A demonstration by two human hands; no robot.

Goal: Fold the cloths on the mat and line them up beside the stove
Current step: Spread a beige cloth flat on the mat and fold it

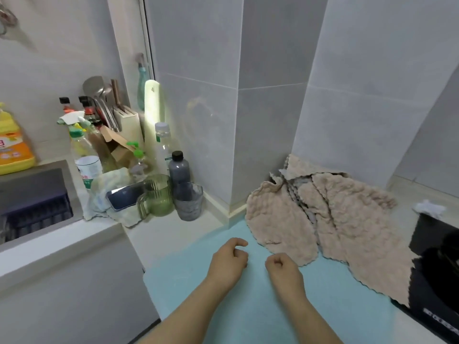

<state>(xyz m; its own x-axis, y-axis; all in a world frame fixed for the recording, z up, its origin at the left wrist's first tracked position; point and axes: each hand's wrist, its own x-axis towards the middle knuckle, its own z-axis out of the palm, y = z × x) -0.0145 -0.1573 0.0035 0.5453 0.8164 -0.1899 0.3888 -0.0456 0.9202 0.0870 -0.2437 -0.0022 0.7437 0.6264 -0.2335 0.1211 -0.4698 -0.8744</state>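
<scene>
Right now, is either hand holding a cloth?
No, the left hand and right hand are curled over the bare mat holding nothing, and the cloths lie heaped to their right.

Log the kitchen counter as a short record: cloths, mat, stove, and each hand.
cloths: beige, unfolded heap at the mat's far right, edge draped over the stove
mat: light blue, on the counter
stove: black, right of the mat
left hand: over the mat, curled, holding nothing
right hand: curled, empty, near the cloths
</scene>
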